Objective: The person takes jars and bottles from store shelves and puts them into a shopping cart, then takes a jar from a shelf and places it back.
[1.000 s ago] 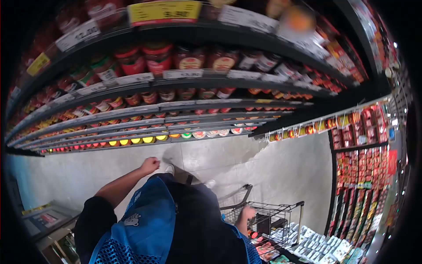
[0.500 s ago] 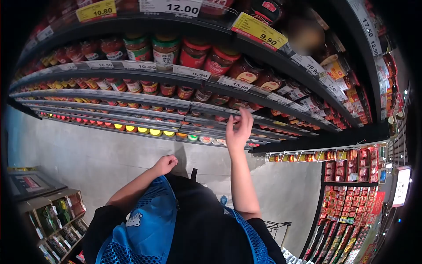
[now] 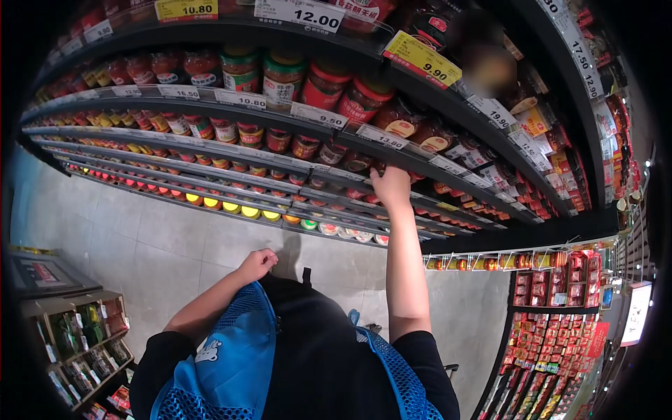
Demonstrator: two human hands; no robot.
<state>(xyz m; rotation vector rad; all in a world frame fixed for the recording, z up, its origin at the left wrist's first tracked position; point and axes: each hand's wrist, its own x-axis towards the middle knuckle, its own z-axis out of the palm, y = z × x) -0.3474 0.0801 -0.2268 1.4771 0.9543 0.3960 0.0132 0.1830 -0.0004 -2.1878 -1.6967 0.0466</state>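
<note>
My right hand (image 3: 392, 186) reaches in among the jars on the shelf below the 13.80 price tag (image 3: 382, 136). Its thumb side shows at a dark-lidded jar (image 3: 358, 162), while the fingertips are hidden between jars, so I cannot make out whether they grip one. Lower down, my left hand (image 3: 259, 264) hangs in front of my body over the floor, fingers curled in and nothing visible in them. Just above the right hand's shelf stand jars with cream oval labels (image 3: 401, 128) and a red-labelled jar (image 3: 364, 101).
Curved, stacked shelves (image 3: 210, 105) of sauce jars span the view, edged with price tags. A wire rack of jars (image 3: 490, 262) juts out at the right, above red packets (image 3: 553, 343). At lower left is a low display stand (image 3: 87, 329). Grey floor (image 3: 168, 238) lies below.
My right hand has moved forward from in front of the shelf edge in among the jars, its arm stretching further. The left hand stays curled nearly in place. The view has shifted slightly.
</note>
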